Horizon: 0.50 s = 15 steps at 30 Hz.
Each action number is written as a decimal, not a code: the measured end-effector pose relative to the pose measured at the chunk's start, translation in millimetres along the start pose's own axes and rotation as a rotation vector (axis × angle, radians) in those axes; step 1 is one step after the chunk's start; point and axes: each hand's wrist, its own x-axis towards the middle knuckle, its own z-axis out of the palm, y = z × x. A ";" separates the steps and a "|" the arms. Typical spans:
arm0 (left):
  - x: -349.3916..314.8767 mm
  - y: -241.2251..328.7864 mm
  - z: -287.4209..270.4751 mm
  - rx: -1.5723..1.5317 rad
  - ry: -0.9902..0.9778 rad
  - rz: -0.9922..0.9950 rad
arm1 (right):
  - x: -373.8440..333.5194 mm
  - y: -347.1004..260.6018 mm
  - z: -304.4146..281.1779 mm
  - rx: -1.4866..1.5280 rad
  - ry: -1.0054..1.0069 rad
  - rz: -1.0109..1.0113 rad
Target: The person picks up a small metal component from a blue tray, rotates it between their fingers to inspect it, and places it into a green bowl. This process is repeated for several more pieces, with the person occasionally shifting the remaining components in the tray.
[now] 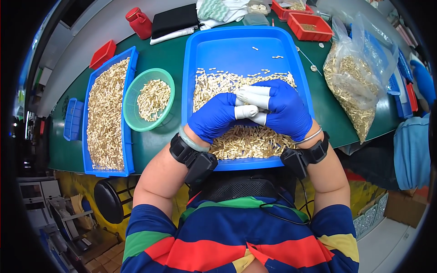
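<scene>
My left hand (213, 117) and my right hand (289, 111) wear blue gloves with white covers on some fingers. They meet above the large blue tray (227, 48), fingertips pressed together and closed. Whatever is between the fingers is hidden. Many small brass-coloured metal pieces (252, 143) lie in the tray, heaped below and behind my hands. A few loose pieces are scattered toward the tray's far end.
Left of the tray stand a green plastic basket (129, 113) and a long blue tray (132, 68), both with similar pieces. A clear plastic bag (350, 77) of pieces leans at right. Red bins (314, 35) and a red flask (139, 23) stand at the back.
</scene>
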 end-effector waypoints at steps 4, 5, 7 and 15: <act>-1.0 0.9 3.5 0.217 0.049 0.084 | -3.7 2.3 0.2 0.060 0.000 0.071; -1.6 1.1 4.2 0.326 0.070 0.125 | -3.3 0.4 -0.8 0.061 -0.004 0.126; -2.5 2.4 5.7 0.376 0.066 0.184 | -2.9 -1.9 -2.0 0.065 -0.013 0.238; -4.8 1.6 6.4 0.545 0.073 0.392 | -3.7 1.1 -5.0 -0.076 -0.006 0.109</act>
